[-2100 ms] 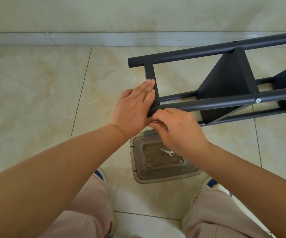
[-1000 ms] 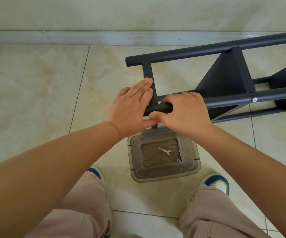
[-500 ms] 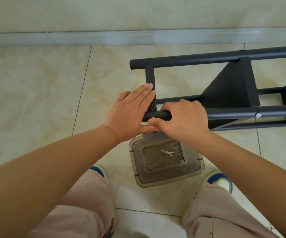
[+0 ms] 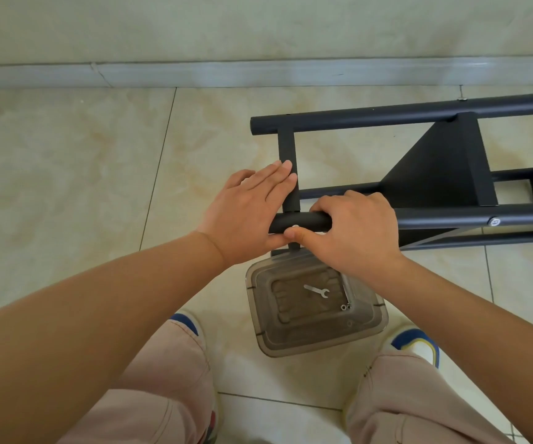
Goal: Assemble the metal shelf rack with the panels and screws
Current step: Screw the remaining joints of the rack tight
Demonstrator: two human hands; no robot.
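The black metal shelf rack [image 4: 419,116] lies on its side on the tiled floor, running off to the right. My left hand [image 4: 246,209] rests flat against the flat cross panel [image 4: 286,149] at the rack's left end, fingers straight, thumb under the near tube. My right hand [image 4: 355,232] curls over the near tube [image 4: 303,221], and its thumb presses on a silver screw head [image 4: 295,226] at the joint. A second screw [image 4: 494,222] sits further right on that tube. A black shelf panel [image 4: 435,168] spans between the tubes.
A clear plastic tray [image 4: 367,331] stands on the floor below my hands, holding a small wrench [image 4: 316,290] and two nuts [image 4: 346,306]. My knees and shoes frame it. The wall and baseboard [image 4: 194,73] run along the far side.
My right hand has moved from below the near tube to gripping it from above, thumb on the screw. The left hand has kept its place on the cross panel.
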